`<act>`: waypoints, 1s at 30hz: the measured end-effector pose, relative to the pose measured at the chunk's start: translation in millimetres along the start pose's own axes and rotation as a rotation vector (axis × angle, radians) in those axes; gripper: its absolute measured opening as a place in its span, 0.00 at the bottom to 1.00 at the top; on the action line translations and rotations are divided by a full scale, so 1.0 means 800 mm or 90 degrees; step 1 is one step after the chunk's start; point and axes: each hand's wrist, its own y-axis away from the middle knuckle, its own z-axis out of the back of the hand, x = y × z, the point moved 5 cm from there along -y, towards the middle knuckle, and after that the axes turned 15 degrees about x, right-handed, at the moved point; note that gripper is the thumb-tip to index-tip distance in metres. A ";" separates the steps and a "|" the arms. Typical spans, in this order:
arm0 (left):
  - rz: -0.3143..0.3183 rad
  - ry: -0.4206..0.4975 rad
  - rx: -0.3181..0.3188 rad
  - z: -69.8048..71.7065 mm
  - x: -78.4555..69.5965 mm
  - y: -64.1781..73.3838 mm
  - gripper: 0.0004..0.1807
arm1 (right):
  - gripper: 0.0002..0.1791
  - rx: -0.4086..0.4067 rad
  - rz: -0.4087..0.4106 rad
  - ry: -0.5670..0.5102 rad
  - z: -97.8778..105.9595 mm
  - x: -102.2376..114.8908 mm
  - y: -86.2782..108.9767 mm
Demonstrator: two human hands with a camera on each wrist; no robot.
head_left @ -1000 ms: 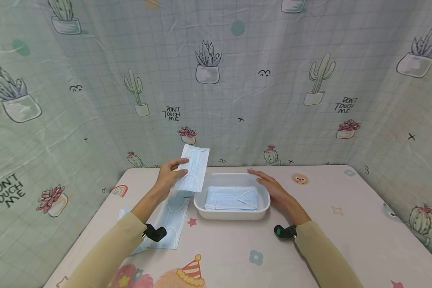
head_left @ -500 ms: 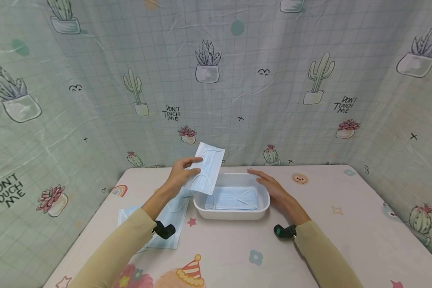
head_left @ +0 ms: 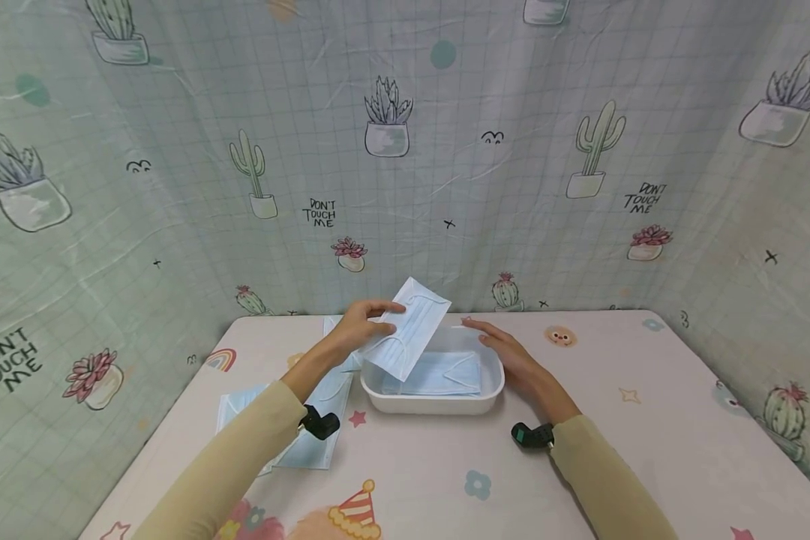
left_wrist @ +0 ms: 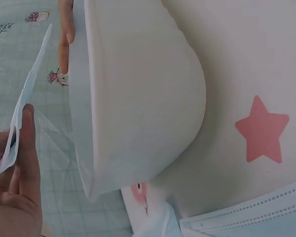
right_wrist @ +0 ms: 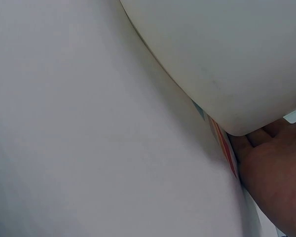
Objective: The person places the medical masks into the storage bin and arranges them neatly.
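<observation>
Pinched between the thumb and fingers of my left hand (head_left: 359,330) is a light blue face mask (head_left: 412,326), tilted above the left part of a white plastic tub (head_left: 432,405). In the left wrist view the mask (left_wrist: 27,94) appears edge-on beside the tub's wall (left_wrist: 138,98). Inside the tub lies another blue face mask (head_left: 448,373), flat, its left part covered by the held one. My right hand (head_left: 513,356) rests against the tub's right side with fingers extended along the rim; in the right wrist view the palm (right_wrist: 276,173) touches the tub's outer wall (right_wrist: 227,59).
Several more blue masks (head_left: 317,446) lie on the table left of the tub, partly hidden by my left forearm. The table (head_left: 580,465) has a printed cover, and a cactus-patterned curtain (head_left: 445,180) stands behind it.
My left hand has carried the mask rightward from beside the tub to over it, and the mask has tilted further clockwise. My right hand and the tub stay in place.
</observation>
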 end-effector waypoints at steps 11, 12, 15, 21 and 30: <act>0.009 -0.069 0.086 -0.006 -0.009 -0.019 0.20 | 0.27 0.002 0.016 -0.013 0.001 0.002 -0.003; 0.008 -0.074 0.096 -0.007 -0.010 -0.021 0.20 | 0.27 0.002 0.018 -0.013 0.001 0.002 -0.003; 0.002 -0.099 0.131 -0.011 -0.014 -0.027 0.19 | 0.27 -0.005 0.017 -0.015 0.002 0.002 -0.003; -0.013 -0.151 0.229 -0.028 -0.023 -0.038 0.18 | 0.27 -0.015 -0.001 -0.009 0.003 -0.001 -0.002; -0.045 -0.240 0.361 -0.060 -0.034 -0.053 0.18 | 0.27 -0.012 -0.019 -0.022 0.002 -0.004 -0.002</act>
